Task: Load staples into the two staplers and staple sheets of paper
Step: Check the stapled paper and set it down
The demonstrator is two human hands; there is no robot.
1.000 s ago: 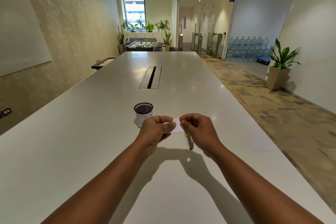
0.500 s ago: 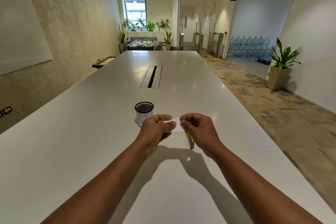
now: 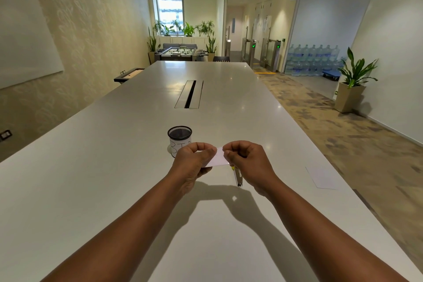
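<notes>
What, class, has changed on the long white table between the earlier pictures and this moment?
Nothing visibly moved. The left hand and right hand still pinch the small white paper slip between them above the white table. The black mesh cup, the slim metal stapler under the right hand and the white sheet stayed put.

One head-worn wide view looks forward and down along the table [image 3: 114,167], hands near.
</notes>
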